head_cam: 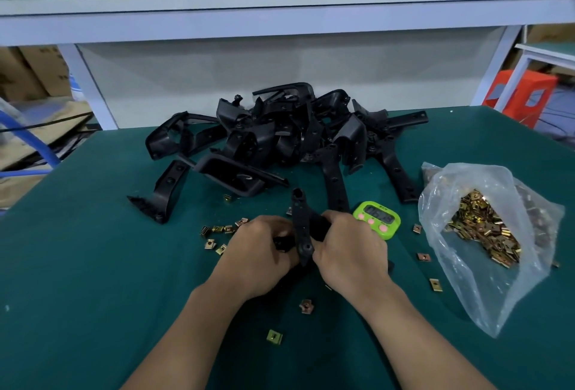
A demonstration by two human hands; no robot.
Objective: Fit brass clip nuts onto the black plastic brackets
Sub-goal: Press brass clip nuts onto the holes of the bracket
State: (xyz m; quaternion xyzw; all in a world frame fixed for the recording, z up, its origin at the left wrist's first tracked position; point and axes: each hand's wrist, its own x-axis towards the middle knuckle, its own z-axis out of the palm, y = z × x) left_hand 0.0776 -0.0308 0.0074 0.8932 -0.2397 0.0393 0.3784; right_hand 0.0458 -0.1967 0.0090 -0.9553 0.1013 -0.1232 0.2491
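Left hand (259,254) and right hand (350,254) are both gripping one black plastic bracket (301,227) over the table (93,265), with brass clip nuts (217,230) lying loose alongside. Fitting appears to be under way, calling next for pushing a nut squarely on.

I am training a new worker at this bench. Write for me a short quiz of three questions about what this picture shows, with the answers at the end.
1. True or false: the left hand and the right hand both grip the same black plastic bracket.
2. Multiple choice: where do most of the brass clip nuts lie? A) in the clear plastic bag at the right of the mat; B) in a metal tray; C) in a glass jar.
3. Fill in: the lime-green digital timer with pink buttons lies on the mat just beyond the ____ hand.

Key: 1 true; 2 A; 3 right.
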